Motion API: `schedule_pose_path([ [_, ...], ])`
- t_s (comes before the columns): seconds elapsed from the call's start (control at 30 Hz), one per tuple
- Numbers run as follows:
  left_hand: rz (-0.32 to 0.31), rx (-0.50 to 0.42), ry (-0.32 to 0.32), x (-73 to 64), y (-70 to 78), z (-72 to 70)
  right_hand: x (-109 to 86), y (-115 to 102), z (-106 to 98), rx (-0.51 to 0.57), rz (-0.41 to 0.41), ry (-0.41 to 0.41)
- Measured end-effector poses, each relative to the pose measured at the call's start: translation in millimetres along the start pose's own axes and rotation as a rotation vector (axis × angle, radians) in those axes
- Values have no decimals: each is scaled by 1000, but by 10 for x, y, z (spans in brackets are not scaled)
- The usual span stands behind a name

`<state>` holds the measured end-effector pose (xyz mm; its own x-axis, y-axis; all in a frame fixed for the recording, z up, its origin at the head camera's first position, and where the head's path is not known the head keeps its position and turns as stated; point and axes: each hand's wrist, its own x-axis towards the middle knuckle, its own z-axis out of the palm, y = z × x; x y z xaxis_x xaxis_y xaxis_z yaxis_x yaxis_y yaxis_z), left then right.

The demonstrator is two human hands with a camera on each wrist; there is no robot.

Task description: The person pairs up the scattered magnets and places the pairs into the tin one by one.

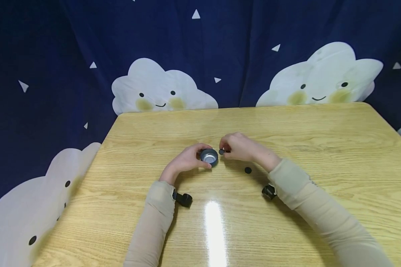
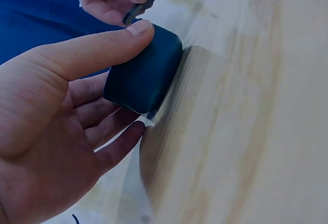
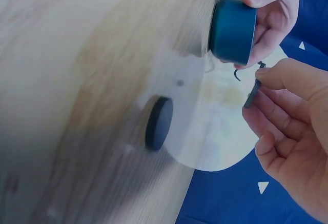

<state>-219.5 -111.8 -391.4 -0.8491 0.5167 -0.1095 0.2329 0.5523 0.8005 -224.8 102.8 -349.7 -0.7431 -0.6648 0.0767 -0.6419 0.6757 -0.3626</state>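
Note:
On the table, my left hand point(image 1: 186, 159) grips a small round metal cup point(image 1: 209, 158), dark blue-green outside and silvery inside. Its thumb lies on the near side of the cup and the fingers go round the far side; the cup's opening faces up. Just to the right, my right hand point(image 1: 241, 147) pinches a thin dark piece point(image 3: 253, 94) between thumb and fingers. That piece has a flat rounded part and a small hooked end. It hangs close beside the cup's rim. A thick dark disc point(image 3: 159, 123) lies flat on the table below the right hand.
The wooden table point(image 1: 120, 207) spreads out on all sides, with a bright light reflection near its front. Behind it hangs a dark blue curtain point(image 1: 230, 44) with clouds and triangles. A black wrist camera point(image 1: 183, 199) is strapped to the left forearm, another point(image 1: 269, 191) to the right.

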Motion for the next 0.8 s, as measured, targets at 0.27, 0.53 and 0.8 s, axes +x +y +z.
schedule_pose_path([
  [0.27, -9, -14, 2, 0, -9, 2, 30, -68, 17, 12, -28, 27],
  [0.53, -6, -54, -8, -1, -15, 5, 70, -108, 71, 38, -67, 60],
  [0.8, -16, -76, -49, -38, 46, -23, 107, -158, 103, 58, -53, 45],
])
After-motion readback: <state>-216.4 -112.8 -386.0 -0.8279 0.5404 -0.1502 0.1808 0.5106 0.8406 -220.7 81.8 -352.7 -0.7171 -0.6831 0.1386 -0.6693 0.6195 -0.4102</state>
